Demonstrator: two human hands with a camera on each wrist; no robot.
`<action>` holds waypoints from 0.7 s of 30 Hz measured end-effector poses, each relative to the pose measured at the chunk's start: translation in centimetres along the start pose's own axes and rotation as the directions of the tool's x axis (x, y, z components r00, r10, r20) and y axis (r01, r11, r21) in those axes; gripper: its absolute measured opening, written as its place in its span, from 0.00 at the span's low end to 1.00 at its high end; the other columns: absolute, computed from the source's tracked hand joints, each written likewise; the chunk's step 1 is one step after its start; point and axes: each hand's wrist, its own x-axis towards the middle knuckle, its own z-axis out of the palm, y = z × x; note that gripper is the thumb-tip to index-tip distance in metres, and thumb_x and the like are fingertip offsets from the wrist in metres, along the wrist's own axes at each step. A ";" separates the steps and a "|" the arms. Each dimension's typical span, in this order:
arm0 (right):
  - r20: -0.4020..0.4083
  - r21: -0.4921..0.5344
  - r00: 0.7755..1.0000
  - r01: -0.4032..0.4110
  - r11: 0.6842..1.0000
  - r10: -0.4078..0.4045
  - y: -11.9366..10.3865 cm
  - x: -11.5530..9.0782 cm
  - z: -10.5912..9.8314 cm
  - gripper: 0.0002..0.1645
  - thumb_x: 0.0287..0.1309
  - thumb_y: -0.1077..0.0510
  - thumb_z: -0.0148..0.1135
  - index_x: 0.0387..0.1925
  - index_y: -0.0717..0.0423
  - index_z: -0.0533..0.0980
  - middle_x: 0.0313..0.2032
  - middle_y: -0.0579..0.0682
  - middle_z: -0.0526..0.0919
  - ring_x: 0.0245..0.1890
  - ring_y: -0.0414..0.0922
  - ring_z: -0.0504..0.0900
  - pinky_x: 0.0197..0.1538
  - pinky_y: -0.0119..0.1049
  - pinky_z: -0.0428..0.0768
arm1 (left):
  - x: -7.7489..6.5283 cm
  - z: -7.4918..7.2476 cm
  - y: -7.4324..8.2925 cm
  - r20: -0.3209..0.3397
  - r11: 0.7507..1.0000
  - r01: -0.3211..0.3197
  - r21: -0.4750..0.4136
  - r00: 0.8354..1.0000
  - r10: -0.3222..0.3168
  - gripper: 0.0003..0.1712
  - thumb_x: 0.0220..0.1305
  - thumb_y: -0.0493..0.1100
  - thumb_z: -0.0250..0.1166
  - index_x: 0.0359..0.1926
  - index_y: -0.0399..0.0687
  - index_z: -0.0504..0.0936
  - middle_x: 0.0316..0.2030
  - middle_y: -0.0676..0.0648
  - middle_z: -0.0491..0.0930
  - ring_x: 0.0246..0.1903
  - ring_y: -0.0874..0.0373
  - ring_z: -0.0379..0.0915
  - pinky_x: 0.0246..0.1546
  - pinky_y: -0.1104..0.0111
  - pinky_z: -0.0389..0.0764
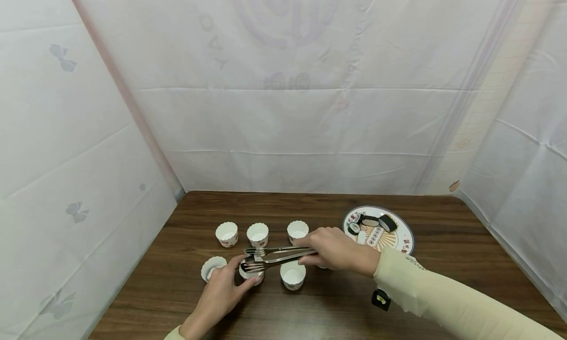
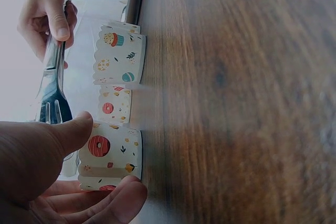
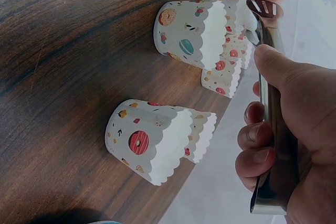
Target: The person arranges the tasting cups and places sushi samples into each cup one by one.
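Note:
My left hand (image 1: 223, 291) holds a white paper baking cup (image 2: 118, 153) printed with doughnuts, thumb on one side and fingers on the other. In my right hand (image 1: 334, 249) is a pair of metal serving tongs (image 3: 269, 95) with slotted, fork-like ends. The tong ends lie over the held cup's mouth in the head view, where something dark shows between them. Just left of my left hand a tilted paper cup (image 1: 206, 270) has a white piece in it. Another paper cup (image 1: 293, 281) stands under the tongs' middle.
Three paper cups stand behind: a left one (image 1: 228, 241), a middle one (image 1: 258, 241) and a right one (image 1: 298, 225). At the right, a round plate (image 1: 405, 234) bears several sushi pieces. One dark-wrapped sushi piece (image 1: 381, 299) lies on the wooden table (image 1: 328, 310) near my right sleeve.

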 end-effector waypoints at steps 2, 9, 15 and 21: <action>0.002 0.001 1.000 0.004 1.000 -0.004 0.0 0.0 0.0 0.19 0.67 0.44 0.68 0.55 0.44 0.83 0.38 0.39 0.87 0.29 0.33 0.79 0.27 0.39 0.80 | 0.0 0.0 0.1 0.001 1.000 0.001 0.001 1.000 -0.001 0.37 0.54 0.54 0.80 0.58 0.36 0.81 0.25 0.49 0.84 0.20 0.67 0.63 0.27 0.66 0.76; -0.005 0.003 1.000 0.009 1.000 -0.009 -0.1 0.1 0.2 0.11 0.65 0.44 0.69 0.44 0.42 0.80 0.30 0.35 0.81 0.23 0.33 0.72 0.22 0.36 0.73 | -0.1 0.0 0.2 -0.012 1.000 -0.004 0.008 1.000 0.004 0.36 0.54 0.54 0.81 0.57 0.37 0.81 0.29 0.47 0.86 0.22 0.65 0.71 0.30 0.62 0.80; -0.003 0.013 1.000 -0.021 1.000 0.021 0.0 0.0 0.5 0.18 0.66 0.44 0.69 0.54 0.43 0.83 0.40 0.38 0.87 0.28 0.33 0.79 0.25 0.38 0.78 | -0.1 0.1 0.0 -0.019 1.000 -0.009 0.006 1.000 0.009 0.36 0.53 0.54 0.81 0.57 0.39 0.82 0.33 0.45 0.88 0.28 0.58 0.81 0.33 0.59 0.82; -0.008 0.035 0.999 -0.038 0.999 0.038 0.1 -0.1 0.6 0.21 0.66 0.44 0.68 0.57 0.43 0.83 0.41 0.38 0.88 0.29 0.31 0.78 0.27 0.36 0.78 | -0.2 0.1 0.0 -0.033 1.000 -0.011 0.005 0.999 0.011 0.36 0.53 0.54 0.81 0.57 0.38 0.82 0.35 0.42 0.88 0.33 0.48 0.85 0.37 0.54 0.83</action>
